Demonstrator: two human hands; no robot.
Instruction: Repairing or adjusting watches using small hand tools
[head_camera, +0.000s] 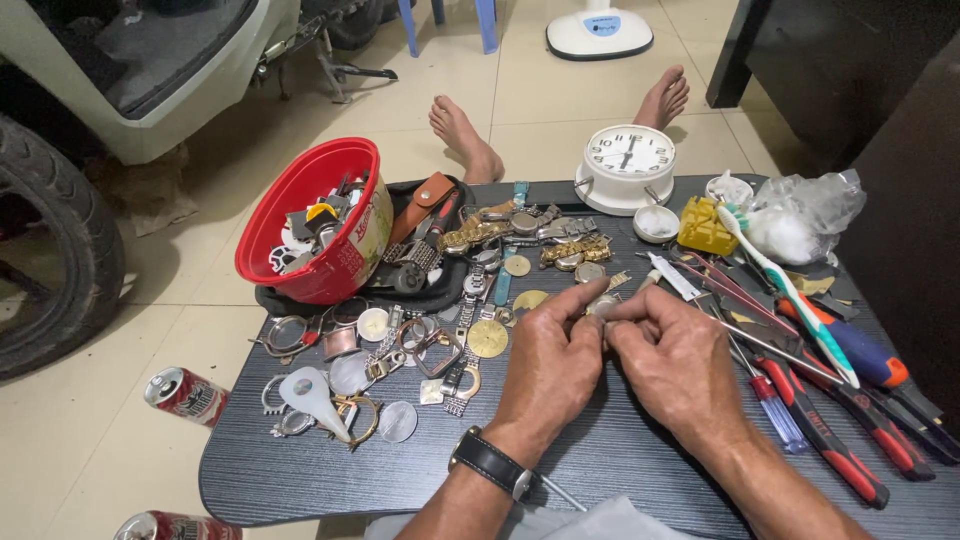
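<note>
My left hand (548, 362) and my right hand (672, 362) meet over the dark low table (620, 450), fingertips pinched together on a small round metal watch part (603, 303). A black wristwatch (492, 465) is strapped on my left wrist. Just beyond my fingers lie several metal wristwatches (520, 235), watch cases and round dials (487, 338). Loose watch parts and bezels (340, 390) are scattered to the left of my left hand.
A tilted red bowl (300, 215) of parts sits at the table's far left. A white clock (628, 165), a yellow block (706, 227), a toothbrush (790, 295), red-handled pliers (840, 440), screwdrivers and a plastic bag lie to the right. Drink cans (187, 395) lie on the floor; a scooter stands at left.
</note>
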